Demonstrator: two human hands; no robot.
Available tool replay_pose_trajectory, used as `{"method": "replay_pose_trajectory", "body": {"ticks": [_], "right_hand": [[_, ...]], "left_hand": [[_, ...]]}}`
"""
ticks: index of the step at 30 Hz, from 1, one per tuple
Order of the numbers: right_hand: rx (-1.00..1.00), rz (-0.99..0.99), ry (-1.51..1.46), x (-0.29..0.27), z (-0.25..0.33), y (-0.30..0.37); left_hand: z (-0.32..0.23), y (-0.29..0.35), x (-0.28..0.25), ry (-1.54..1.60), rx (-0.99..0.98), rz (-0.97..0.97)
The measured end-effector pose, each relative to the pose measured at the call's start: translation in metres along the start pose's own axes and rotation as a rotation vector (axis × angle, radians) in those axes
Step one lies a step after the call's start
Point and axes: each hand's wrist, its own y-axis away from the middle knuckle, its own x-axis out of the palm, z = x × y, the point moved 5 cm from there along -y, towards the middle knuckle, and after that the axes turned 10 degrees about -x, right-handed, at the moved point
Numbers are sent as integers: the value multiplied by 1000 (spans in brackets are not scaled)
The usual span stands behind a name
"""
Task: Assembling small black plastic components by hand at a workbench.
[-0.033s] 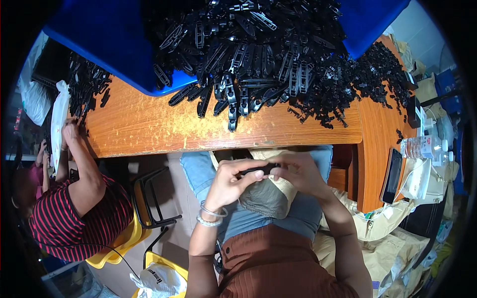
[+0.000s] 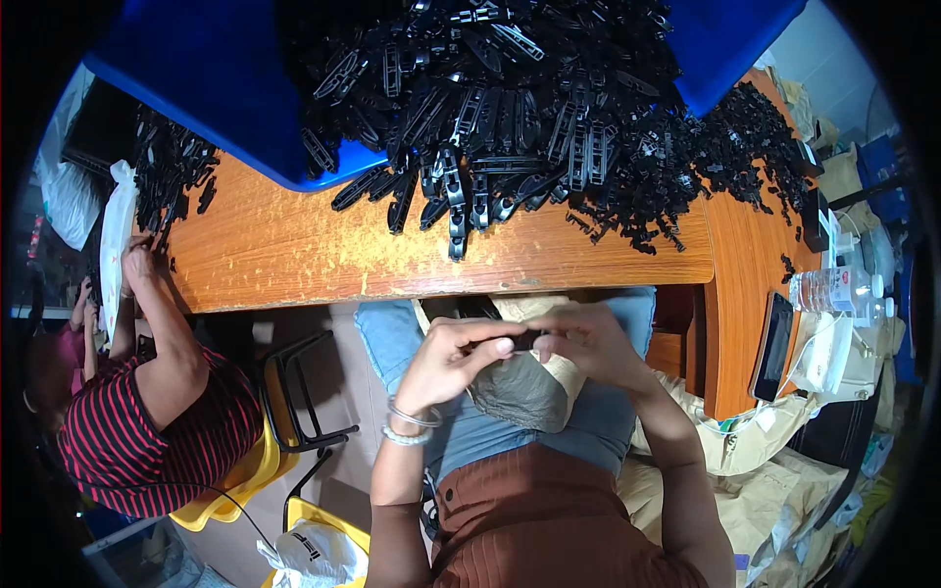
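Above my lap, my left hand (image 2: 453, 361) and my right hand (image 2: 590, 343) meet fingertip to fingertip. Between them they pinch a small black plastic piece (image 2: 527, 340), mostly covered by the fingers, so its exact shape cannot be made out. Two bracelets circle my left wrist. Beneath the hands lies a grey and beige cloth (image 2: 524, 394) across my lap. Beyond the table's front edge, a large heap of long black plastic parts (image 2: 451, 118) spills from a blue tray (image 2: 225, 108). Smaller black clips (image 2: 647, 201) are piled to its right.
The wooden table (image 2: 392, 260) runs across in front of me. On its right stand a phone (image 2: 774, 333) and a plastic bottle (image 2: 833, 294). At the left, a co-worker in a striped shirt (image 2: 147, 431) sits beside a black metal chair frame (image 2: 304, 392). Paper sacks (image 2: 755, 510) lie at right.
My left hand has shifted slightly, its fingers straighter and closer to the right fingertips. Less of the black piece shows between the hands. The heap and the table look the same.
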Motion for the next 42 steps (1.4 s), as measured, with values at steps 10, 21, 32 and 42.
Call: {"method": "replay_pose_trajectory", "body": {"ticks": [10, 21, 32, 42], "right_hand": [[-369, -568, 1210, -53, 20, -42], [-613, -505, 1041, -40, 7, -34], [-310, -525, 201, -16, 40, -10], [-564, -278, 605, -9, 65, -10]], "left_hand": [[-33, -81, -66, -483, 53, -887], [-24, -51, -37, 267, 201, -684], [23, -27, 19, 523, -68, -148], [3, -12, 20, 449, -72, -143]]}}
